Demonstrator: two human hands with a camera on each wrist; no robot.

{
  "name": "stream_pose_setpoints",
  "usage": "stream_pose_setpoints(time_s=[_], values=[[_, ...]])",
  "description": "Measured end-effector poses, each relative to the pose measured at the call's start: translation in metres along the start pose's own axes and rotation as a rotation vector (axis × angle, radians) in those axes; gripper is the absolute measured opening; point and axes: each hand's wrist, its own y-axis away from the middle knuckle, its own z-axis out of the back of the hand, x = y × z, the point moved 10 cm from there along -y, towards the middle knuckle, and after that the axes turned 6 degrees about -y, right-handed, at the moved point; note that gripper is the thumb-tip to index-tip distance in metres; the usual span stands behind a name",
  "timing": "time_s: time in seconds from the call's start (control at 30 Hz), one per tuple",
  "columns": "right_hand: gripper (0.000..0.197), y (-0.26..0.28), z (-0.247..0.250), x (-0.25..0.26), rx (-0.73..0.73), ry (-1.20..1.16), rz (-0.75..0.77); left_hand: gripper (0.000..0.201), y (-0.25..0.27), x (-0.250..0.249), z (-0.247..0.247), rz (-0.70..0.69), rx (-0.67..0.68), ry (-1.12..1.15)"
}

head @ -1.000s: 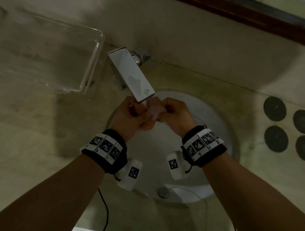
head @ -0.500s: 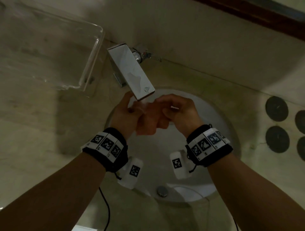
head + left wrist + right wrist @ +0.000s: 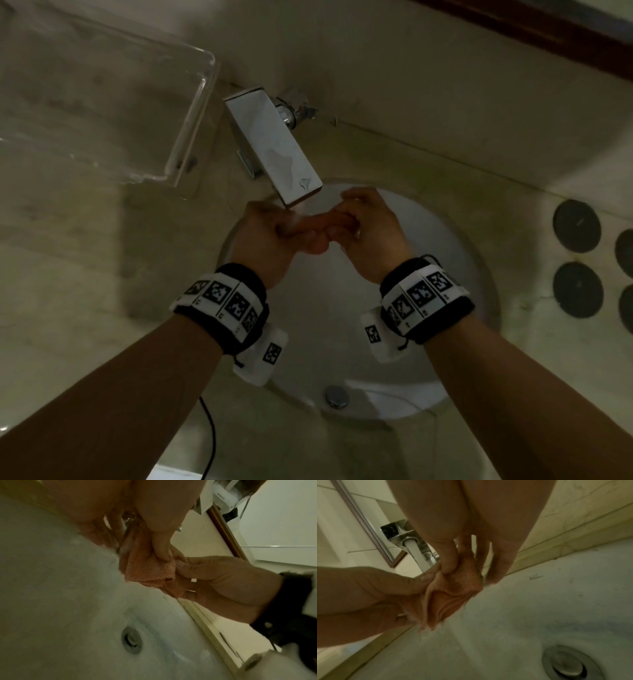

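Note:
A small wet orange cloth (image 3: 320, 222) is bunched between both hands over the white round sink (image 3: 445, 260), right under the chrome faucet's spout (image 3: 274, 147). My left hand (image 3: 270, 233) grips one end of the cloth (image 3: 149, 569) with thumb and curled fingers. My right hand (image 3: 368, 226) pinches the other end of the cloth (image 3: 453, 595) between thumb and fingers. Water drips from its lower edge. The fingertips are mostly hidden in the head view.
A clear acrylic tray (image 3: 102, 99) is fixed at the left above the stone counter (image 3: 68, 274). Several dark round discs (image 3: 577, 231) lie at the right. The sink drain (image 3: 336, 396) is near me. A black cable (image 3: 210, 438) hangs by the counter's front edge.
Both hands have kept working the cloth under the spout; they drew slightly apart and the cloth is stretched between them rather than balled up.

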Motion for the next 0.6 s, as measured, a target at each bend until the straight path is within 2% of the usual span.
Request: stream_pose_setpoints(time_s=[0.03, 0.1, 0.13, 0.23, 0.33, 0.4, 0.5, 0.6], values=[[0.017, 0.0, -0.001, 0.0, 0.005, -0.01, 0.002, 0.04, 0.0, -0.001, 0.002, 0.003, -0.018, 0.01], [0.015, 0.0, 0.0, 0.001, 0.0, -0.047, -0.011, 0.021, 0.001, -0.001, 0.002, 0.024, -0.007, -0.087], [0.015, 0.001, 0.003, 0.001, -0.038, -0.056, -0.02, 0.018, 0.002, 0.0, 0.002, 0.048, 0.005, -0.152], [0.018, 0.004, 0.014, 0.009, -0.206, -0.013, -0.004, 0.031, 0.002, 0.009, 0.003, 0.119, -0.01, -0.216], [0.017, 0.009, 0.008, 0.025, -0.279, -0.039, 0.098, 0.025, 0.005, 0.011, -0.007, 0.234, 0.038, -0.007], [0.017, 0.01, 0.002, 0.026, -0.25, -0.064, 0.112, 0.025, 0.011, 0.007, -0.013, 0.298, 0.051, 0.175], [0.022, 0.013, -0.01, 0.021, -0.124, -0.114, 0.11, 0.03, 0.018, 0.004, -0.021, 0.352, 0.096, 0.342], [0.015, 0.017, -0.019, 0.016, -0.009, -0.282, 0.094, 0.038, 0.014, 0.004, -0.023, 0.298, 0.103, 0.355]])
